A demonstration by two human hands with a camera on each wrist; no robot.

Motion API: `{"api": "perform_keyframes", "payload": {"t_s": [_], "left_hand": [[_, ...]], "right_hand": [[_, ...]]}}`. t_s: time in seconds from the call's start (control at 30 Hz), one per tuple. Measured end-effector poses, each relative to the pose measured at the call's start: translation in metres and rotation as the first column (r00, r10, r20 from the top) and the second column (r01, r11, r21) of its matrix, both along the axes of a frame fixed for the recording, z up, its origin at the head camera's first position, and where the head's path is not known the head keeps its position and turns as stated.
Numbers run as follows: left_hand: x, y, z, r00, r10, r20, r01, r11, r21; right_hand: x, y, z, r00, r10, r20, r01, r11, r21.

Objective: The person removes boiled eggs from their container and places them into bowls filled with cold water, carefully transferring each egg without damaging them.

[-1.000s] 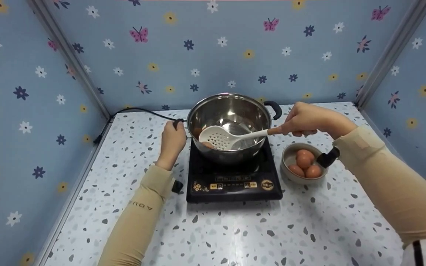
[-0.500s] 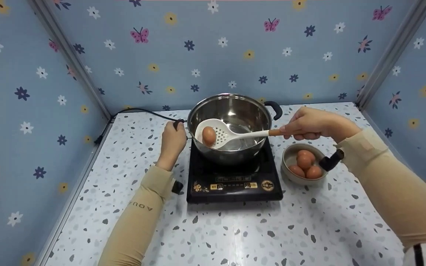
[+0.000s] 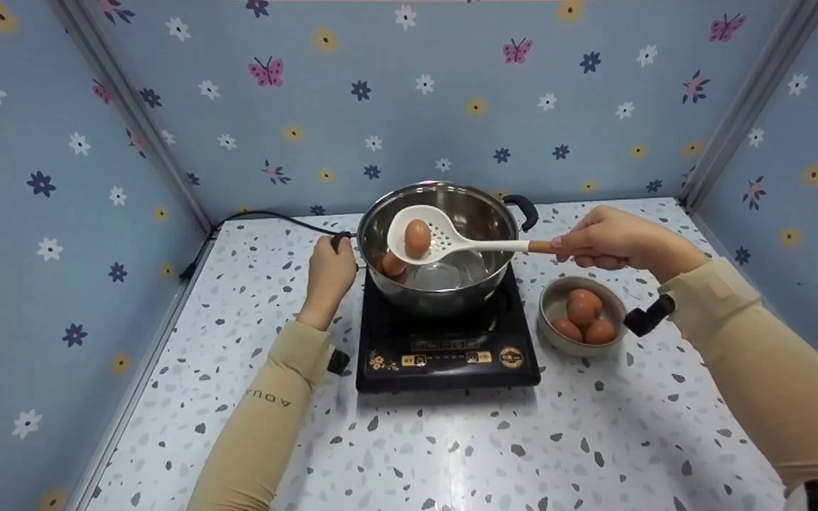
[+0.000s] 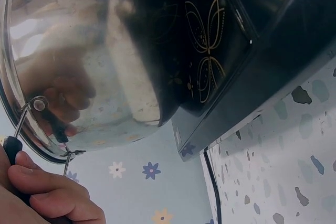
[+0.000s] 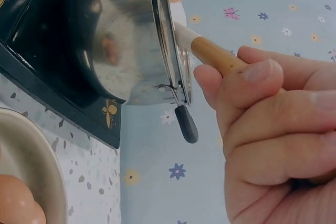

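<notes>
My right hand [image 3: 611, 238] grips the wooden handle [image 5: 218, 55] of a white slotted skimmer [image 3: 444, 238]. A brown egg [image 3: 417, 238] lies in the skimmer's bowl, which is up at the rim of a steel pot [image 3: 437, 301]. Another egg-brown shape [image 3: 393, 264] shows inside the pot at the left, perhaps an egg or its reflection. The left hand [image 3: 331, 273] holds the pot's black left handle, its fingers curled round it in the left wrist view [image 4: 52, 192]. To the right of the pot, a bowl [image 3: 558, 337] holds several brown eggs [image 3: 583, 309].
Under the pot is a black induction cooker [image 3: 448, 372], with a cord [image 3: 281, 215] running back left. The pot's right handle [image 3: 522, 211] sticks out toward the right hand. Flowered panels [image 3: 409, 113] enclose the speckled table [image 3: 451, 454] at the back and both sides.
The skimmer has risen from low inside the pot to its rim, carrying one egg in its bowl. My right hand has shifted slightly right; the left stays on the handle.
</notes>
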State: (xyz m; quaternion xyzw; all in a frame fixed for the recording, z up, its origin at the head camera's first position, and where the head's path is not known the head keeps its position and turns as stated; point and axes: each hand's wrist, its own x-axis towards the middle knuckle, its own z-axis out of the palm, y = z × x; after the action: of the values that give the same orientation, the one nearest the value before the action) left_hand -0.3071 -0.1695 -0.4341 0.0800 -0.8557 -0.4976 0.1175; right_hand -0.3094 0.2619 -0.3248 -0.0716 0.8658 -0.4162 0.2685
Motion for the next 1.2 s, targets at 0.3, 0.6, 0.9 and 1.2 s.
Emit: {"api": "perform_keyframes", "payload": {"t_s": [0.3, 0.6, 0.9, 1.2], "left_hand": [[0.0, 0.0, 0.0, 1.0, 0.012, -0.007, -0.012, 1.0, -0.003], [-0.001, 0.001, 0.0, 1.0, 0.014, -0.01, -0.014, 1.0, -0.002], [0.0, 0.001, 0.003, 1.0, 0.021, -0.011, -0.021, 1.0, -0.005], [-0.002, 0.0, 0.001, 1.0, -0.001, -0.002, 0.0, 1.0, -0.009]], "right_hand": [[0.004, 0.017, 0.008, 0.999, -0.042, -0.009, 0.042, 0.999, -0.009], [0.01, 0.039, 0.015, 0.995, -0.095, -0.029, 0.094, 0.995, -0.032], [0.018, 0.061, 0.02, 0.992, -0.122, -0.034, 0.121, 0.992, -0.025], [0.026, 0.083, 0.021, 0.986, -0.159, -0.052, 0.158, 0.987, -0.02]]}}
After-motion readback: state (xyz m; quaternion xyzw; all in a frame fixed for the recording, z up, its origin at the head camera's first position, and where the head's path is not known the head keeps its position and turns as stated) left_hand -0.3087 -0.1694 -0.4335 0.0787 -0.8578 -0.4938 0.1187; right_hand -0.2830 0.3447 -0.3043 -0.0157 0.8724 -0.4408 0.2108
